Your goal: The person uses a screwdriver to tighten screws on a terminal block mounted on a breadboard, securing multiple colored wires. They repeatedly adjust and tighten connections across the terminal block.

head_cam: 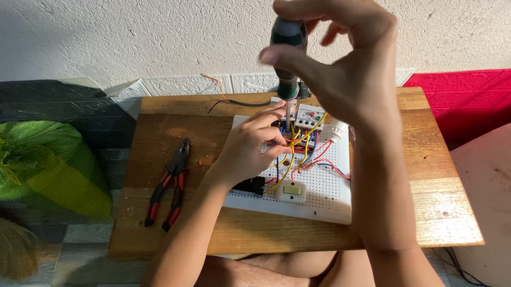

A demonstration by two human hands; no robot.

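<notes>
My right hand [344,57] grips the dark green handle of a screwdriver [287,54] held upright, its thin shaft pointing down into a grey electrical component [310,116] on a white perforated board [322,192]. My left hand [248,147] rests on the board just left of the shaft, fingers curled around the wires and parts there. Yellow, red and blue wires [305,152] run across the board. A white switch [292,190] and a black block [251,186] are mounted near the board's front edge.
The board lies on a low wooden table [173,235]. Red-handled pliers [167,186] lie on the table's left. A green bag [41,166] and a broom head [4,247] sit on the floor at left. A red cloth [480,99] and a pale container [497,189] are at right.
</notes>
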